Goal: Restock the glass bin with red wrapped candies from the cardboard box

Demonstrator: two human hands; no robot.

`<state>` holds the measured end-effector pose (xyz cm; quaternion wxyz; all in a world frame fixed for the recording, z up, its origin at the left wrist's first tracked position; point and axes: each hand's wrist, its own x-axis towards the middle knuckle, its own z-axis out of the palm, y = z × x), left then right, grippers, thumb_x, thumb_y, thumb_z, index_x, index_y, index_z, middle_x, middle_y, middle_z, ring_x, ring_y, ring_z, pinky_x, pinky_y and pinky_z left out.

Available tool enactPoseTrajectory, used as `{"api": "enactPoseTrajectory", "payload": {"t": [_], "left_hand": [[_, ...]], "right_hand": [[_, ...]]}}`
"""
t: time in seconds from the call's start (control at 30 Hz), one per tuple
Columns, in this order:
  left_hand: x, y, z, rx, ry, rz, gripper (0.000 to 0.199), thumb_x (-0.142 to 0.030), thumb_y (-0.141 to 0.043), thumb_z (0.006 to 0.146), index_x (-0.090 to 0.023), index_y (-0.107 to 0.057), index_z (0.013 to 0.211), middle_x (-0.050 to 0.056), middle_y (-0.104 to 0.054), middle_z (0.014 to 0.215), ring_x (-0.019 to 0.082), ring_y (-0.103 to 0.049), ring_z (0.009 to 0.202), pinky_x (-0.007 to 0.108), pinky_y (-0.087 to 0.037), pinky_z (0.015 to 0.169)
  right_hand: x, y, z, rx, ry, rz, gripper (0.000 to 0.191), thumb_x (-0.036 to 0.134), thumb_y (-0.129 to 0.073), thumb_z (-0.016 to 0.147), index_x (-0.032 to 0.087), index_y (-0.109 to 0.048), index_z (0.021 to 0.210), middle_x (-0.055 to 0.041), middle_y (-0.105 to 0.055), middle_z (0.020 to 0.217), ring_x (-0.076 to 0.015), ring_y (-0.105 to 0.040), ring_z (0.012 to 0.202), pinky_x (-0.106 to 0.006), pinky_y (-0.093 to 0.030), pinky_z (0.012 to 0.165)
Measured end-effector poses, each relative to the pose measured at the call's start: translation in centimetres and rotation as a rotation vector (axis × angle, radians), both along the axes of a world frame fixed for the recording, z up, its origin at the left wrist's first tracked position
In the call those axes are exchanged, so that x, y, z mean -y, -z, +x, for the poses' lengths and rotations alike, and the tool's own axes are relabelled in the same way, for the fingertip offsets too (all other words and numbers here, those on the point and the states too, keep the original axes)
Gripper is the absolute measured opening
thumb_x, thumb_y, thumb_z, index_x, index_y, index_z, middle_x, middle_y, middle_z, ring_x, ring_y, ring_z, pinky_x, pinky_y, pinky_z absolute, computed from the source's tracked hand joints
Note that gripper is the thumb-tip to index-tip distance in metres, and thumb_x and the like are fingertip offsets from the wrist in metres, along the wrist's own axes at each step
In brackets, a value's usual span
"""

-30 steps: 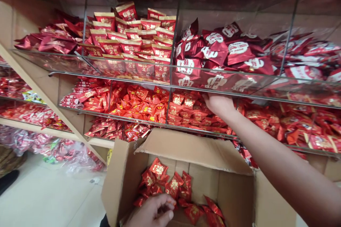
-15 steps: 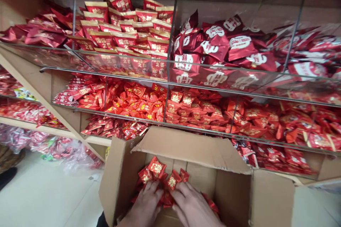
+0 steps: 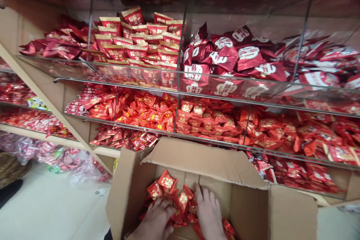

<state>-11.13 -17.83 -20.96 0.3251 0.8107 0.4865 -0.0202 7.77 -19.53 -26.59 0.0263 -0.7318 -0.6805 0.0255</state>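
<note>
Both hands reach into an open cardboard box (image 3: pixel 291 210) with red candy packets (image 3: pixel 184 198) inside. My left hand (image 3: pixel 157 219) rests on packets at the left of the pile, its fingers bent over them; whether it grips one is hidden. My right hand (image 3: pixel 208 210) is at the pile's right side, palm down, fingers extended toward the box's back, with packets beside and below it. Gold characters mark the packets between the two hands.
Beyond the box stand glass-fronted shelves (image 3: pixel 180 92) of red packets, with gold-edged packets (image 3: pixel 135 50) upper left and dark red ones (image 3: pixel 250 54) upper right. Clear plastic bags (image 3: pixel 81 165) lie at left by the pale floor (image 3: pixel 56 210). A dark shoe (image 3: pixel 11 191) shows at the left edge.
My right hand has moved right and farther into the box, away from my left hand, uncovering more packets between them. The view has tilted up slightly, showing another shelf edge at the top.
</note>
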Motion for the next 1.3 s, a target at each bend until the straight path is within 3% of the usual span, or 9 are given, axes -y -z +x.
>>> {"api": "enactPoseTrajectory", "payload": {"t": [0.1,0.3,0.4,0.47,0.57,0.7,0.97,1.17,1.3], "left_hand": [[0.1,-0.4,-0.2,0.049,-0.001,0.01,0.04,-0.022,-0.055,0.068,-0.029,-0.058,0.108,0.005,-0.056,0.116,0.027,-0.045,0.11,0.043,-0.033,0.094],[0.0,-0.8,0.0,0.311,-0.093,-0.024,0.035,-0.024,-0.052,0.074,-0.025,-0.058,0.109,0.006,-0.058,0.114,0.023,-0.051,0.106,0.035,-0.037,0.094],[0.1,-1.7,1.4,0.556,-0.224,-0.131,0.043,-0.025,-0.053,0.076,-0.021,-0.049,0.119,0.009,-0.053,0.122,0.022,-0.05,0.108,0.037,-0.037,0.095],[0.1,-2.7,2.9,0.743,-0.308,-0.275,0.051,-0.028,-0.057,0.075,-0.018,-0.043,0.122,0.012,-0.052,0.122,0.021,-0.052,0.105,0.037,-0.041,0.091],[0.0,-4.4,4.8,0.942,-0.382,-0.438,0.048,-0.032,-0.064,0.069,-0.014,-0.051,0.112,0.011,-0.062,0.103,0.019,-0.059,0.089,0.033,-0.048,0.077],[-0.2,-6.6,5.7,1.069,-0.444,-0.5,0.031,-0.032,-0.069,0.065,-0.013,-0.062,0.088,0.001,-0.066,0.075,0.011,-0.058,0.062,0.025,-0.048,0.063],[0.4,-7.3,5.1,1.231,-0.61,-0.582,0.03,-0.029,-0.075,0.058,-0.014,-0.064,0.082,-0.001,-0.065,0.072,0.008,-0.055,0.059,0.02,-0.044,0.059],[0.5,-7.7,4.3,1.129,-0.398,-0.613,0.022,-0.032,-0.069,0.067,-0.013,-0.067,0.078,0.0,-0.064,0.067,0.008,-0.054,0.06,0.019,-0.041,0.061],[0.6,-7.5,4.3,1.19,-0.435,-0.682,0.022,-0.033,-0.067,0.069,-0.012,-0.069,0.076,0.002,-0.063,0.065,0.009,-0.052,0.058,0.021,-0.04,0.062]], "right_hand": [[-0.3,0.2,0.4,-0.127,0.023,-0.017,0.049,0.003,-0.04,0.072,0.016,-0.052,0.117,-0.013,-0.061,0.098,-0.0269,-0.057,0.089,-0.038,-0.042,0.073],[0.5,-0.1,1.8,-0.662,0.154,-0.007,0.03,0.014,-0.043,0.074,0.016,-0.054,0.101,-0.0116,-0.063,0.094,-0.0246,-0.062,0.083,-0.034,-0.046,0.071],[1.7,-3.1,2.4,-1.108,0.248,0.047,0.024,0.029,-0.051,0.075,0.015,-0.053,0.096,-0.0098,-0.065,0.084,-0.0232,-0.062,0.076,-0.035,-0.047,0.071],[2.3,-5.7,2.2,-1.426,0.205,0.023,0.026,0.034,-0.058,0.073,0.016,-0.054,0.092,-0.0079,-0.065,0.086,-0.0207,-0.06,0.079,-0.033,-0.047,0.074],[2.7,-9.1,1.3,-1.657,0.164,-0.022,0.027,0.032,-0.065,0.069,0.017,-0.055,0.089,-0.0043,-0.064,0.085,-0.0169,-0.059,0.077,-0.031,-0.046,0.074],[2.9,-11.1,0.1,-1.728,0.165,0.041,0.025,0.033,-0.063,0.071,0.018,-0.057,0.09,-0.0028,-0.062,0.084,-0.0154,-0.056,0.076,-0.03,-0.046,0.072],[2.1,-11.3,0.0,-1.765,0.131,0.154,0.012,0.03,-0.065,0.069,0.019,-0.061,0.069,0.0022,-0.059,0.064,-0.011,-0.051,0.062,-0.022,-0.042,0.061],[2.3,-11.0,0.8,-1.593,-0.026,0.04,0.015,0.03,-0.065,0.069,0.016,-0.06,0.066,0.0009,-0.057,0.061,-0.0126,-0.051,0.06,-0.023,-0.041,0.057],[2.2,-11.1,0.6,-1.648,0.03,0.033,0.016,0.031,-0.066,0.069,0.016,-0.061,0.07,0.0002,-0.06,0.064,-0.0127,-0.053,0.06,-0.023,-0.042,0.058]]}}
